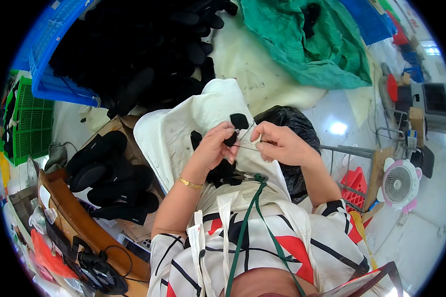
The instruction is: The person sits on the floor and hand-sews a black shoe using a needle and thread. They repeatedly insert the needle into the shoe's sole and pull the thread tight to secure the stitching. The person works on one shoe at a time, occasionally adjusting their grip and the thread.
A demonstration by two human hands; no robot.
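Closest in, a green lanyard (248,222) hangs down over a white apron, and small scissors (250,177) with dark handles lie in the lap on the white cloth (183,128) spread there. Just above that, both hands are up together over the cloth: the left hand (210,148) is curled nearly closed, pinching a small black fabric piece (231,139) between thumb and fingertips, with a gold bracelet (190,183) on that wrist. The right hand (280,144) is pretty much a fist, pinching what looks like a thin thread or needle (248,147) that runs across to the black piece; too thin to tell which. A second black oval piece (239,120) sits right above the fingers, touching or nearly so. Looks to me like the stitching or trimming step on that little black part, mid-pull. I'd guess the next move needs the thread kept taut and the piece held steady so it doesn't twist. A few more black pieces (223,173) are bunched on the cloth under the left hand. Off to the left, black shoe uppers (109,173) lie stacked on a cardboard box, and farther back a blue crate (54,79) is heaped with more black shoe parts. Far back, there's a green tarp (312,44), and a small white fan (399,183) off to the right.
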